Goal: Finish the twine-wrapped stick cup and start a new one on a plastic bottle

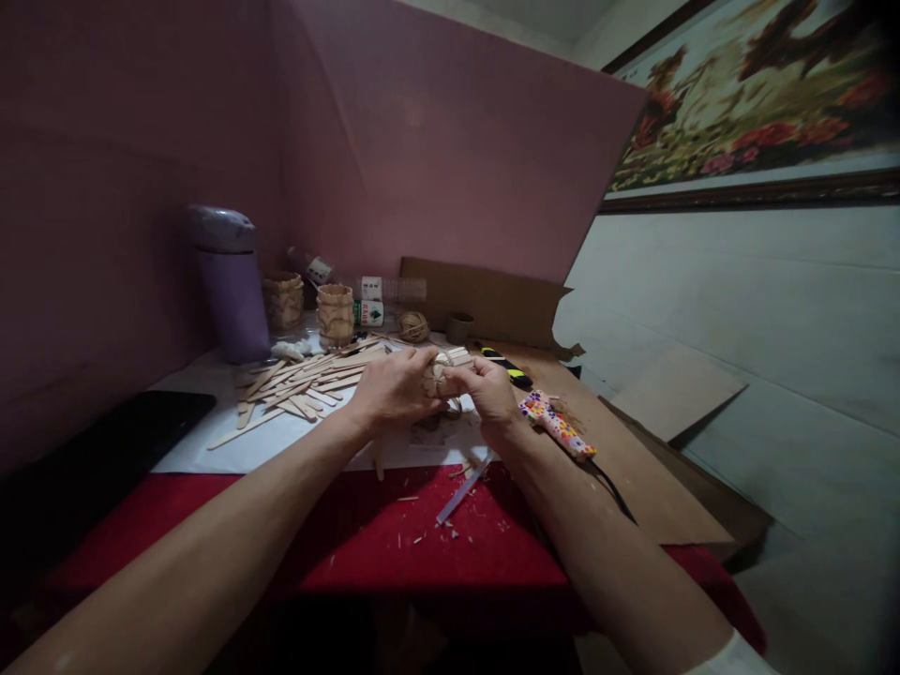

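Note:
A small barrel-like cup of wooden craft sticks (455,357) is held up over the table between both my hands, tipped on its side. My left hand (397,386) wraps its near left side, fingers closed. From the right, my right hand (490,389) pinches it with thumb and fingers; a thin light stick juts out beyond these fingers. Much of the cup is hidden behind my fingers. Loose craft sticks (302,380) lie heaped left of my left hand. Close to my right hand are a black and yellow utility knife (510,367) and a flower-patterned glue gun (558,427).
A clear glue stick (464,492) and wood scraps lie on the red cloth (337,534). Behind stand a purple bottle (232,295), two stick cups (336,317), a twine ball (412,326) and plastic bottles. Cardboard (633,469) covers the right side; a black object (175,412) lies left.

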{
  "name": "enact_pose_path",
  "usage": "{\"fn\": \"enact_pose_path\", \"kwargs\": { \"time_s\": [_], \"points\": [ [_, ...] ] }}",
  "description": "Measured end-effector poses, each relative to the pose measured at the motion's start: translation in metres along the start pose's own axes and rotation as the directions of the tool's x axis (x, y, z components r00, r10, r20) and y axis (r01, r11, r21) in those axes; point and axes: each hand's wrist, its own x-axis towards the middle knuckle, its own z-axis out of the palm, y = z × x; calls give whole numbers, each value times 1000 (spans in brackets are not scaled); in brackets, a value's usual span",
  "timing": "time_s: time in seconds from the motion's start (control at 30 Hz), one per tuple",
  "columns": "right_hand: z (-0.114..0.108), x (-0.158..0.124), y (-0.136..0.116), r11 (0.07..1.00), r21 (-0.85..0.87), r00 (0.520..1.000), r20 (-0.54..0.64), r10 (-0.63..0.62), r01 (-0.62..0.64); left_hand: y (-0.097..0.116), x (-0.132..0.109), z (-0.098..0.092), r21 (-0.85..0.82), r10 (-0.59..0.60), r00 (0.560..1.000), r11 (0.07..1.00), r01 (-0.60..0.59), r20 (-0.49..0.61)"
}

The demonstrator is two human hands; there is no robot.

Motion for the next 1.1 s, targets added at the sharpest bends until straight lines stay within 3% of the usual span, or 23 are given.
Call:
{"fn": "enact_pose_path", "kwargs": {
  "time_s": [1.1],
  "points": [
    [-1, 0, 5, 1000, 15, 999, 44, -25, 25, 2, -1, 0, 81, -35, 999, 996, 36, -12]
  ]
}}
